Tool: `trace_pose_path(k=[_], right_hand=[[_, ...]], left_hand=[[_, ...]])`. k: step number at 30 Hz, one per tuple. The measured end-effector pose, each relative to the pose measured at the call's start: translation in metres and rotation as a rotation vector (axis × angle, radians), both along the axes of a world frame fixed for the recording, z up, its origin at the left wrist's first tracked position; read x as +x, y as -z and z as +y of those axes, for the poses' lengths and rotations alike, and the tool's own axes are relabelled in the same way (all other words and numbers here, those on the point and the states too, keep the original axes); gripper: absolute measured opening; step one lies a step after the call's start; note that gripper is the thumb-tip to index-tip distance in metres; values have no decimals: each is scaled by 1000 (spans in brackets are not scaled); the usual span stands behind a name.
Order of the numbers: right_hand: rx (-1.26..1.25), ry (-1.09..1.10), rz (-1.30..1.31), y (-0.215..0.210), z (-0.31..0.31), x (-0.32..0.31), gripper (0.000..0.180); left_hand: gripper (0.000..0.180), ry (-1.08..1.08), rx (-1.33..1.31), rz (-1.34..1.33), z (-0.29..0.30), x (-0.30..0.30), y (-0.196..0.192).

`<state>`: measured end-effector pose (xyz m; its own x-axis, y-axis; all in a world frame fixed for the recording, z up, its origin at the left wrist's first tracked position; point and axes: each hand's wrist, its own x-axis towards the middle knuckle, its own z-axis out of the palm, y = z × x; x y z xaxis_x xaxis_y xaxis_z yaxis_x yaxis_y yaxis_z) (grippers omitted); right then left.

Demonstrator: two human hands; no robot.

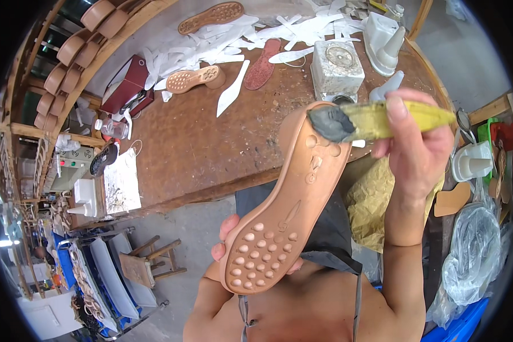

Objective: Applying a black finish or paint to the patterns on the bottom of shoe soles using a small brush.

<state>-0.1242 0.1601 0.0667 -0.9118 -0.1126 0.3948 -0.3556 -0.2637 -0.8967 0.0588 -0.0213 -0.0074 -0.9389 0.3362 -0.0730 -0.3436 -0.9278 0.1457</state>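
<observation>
A tan shoe sole [293,208] with rounded bumps and a raised heel is tilted up in front of me, bumpy face toward the view. My left hand [228,235] grips its lower, wide end; fingertips show at both edges, while the palm is hidden behind it. My right hand [419,142] closes round the yellow handle of a flat brush [367,121]. The brush's dark grey bristles lie over the heel end of the sole; whether they touch it I cannot tell. Just beyond the brush stands a white, stained square container [337,65] with a round top.
On the brown workbench [194,148] lie white strips [233,43], more tan soles [194,78] and a red insole [263,64]. A dark red box [125,88] and a clear bottle [113,128] stand left. Below are a wooden stool [139,268] and, right, crumpled brown paper [370,202].
</observation>
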Motion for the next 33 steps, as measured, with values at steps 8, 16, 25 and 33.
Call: trace_pose_path(k=[8,16,25,33], right_hand=[[109,-52,113,10,0,59,15],[122,-70,192,24,-1,82,20],[230,-97,333,32,-7,96,24],[293,-181,364,25,-11,107,27]], left_hand=[[79,-5,-133,-131,9,7,-18],[75,-4,-267,-317,12,-3,-39],[76,53,168,-351,11,-18,-14],[81,-197,-403,-333,25,-26,-31]])
